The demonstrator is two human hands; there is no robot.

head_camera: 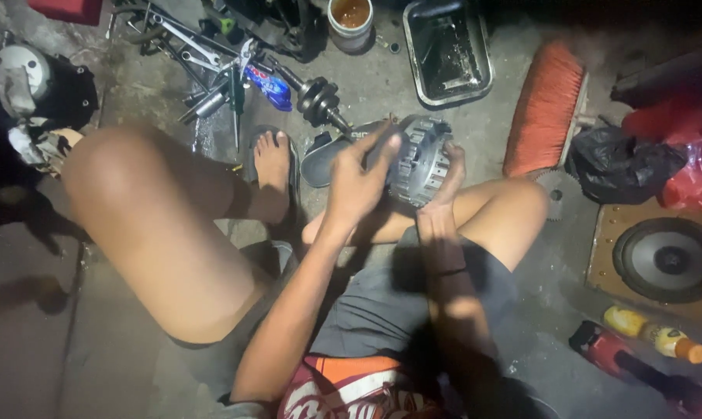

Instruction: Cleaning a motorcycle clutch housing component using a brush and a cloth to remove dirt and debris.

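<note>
Head cam: the clutch basket [422, 159] is held up over the lap, between the knees. The left hand [359, 182] is clamped on its near side and the right hand [449, 180] cups it from below, probably so it can be turned and checked. Around it on the floor are a brush [545, 109], a black tray [447, 50], wrenches [188, 46] and a shaft [318, 99], so the floor's pretty cluttered, though nothing blocks the hands.

The drum [419, 159] in my hands is dull grey metal with ribbed slots. Right of my right hand [448, 174] lies an orange brush [545, 109]; past it, a black bag [622, 163]. Beyond my left hand [359, 182], a black tray [448, 50]. My shorts [390, 302] are grey
</note>
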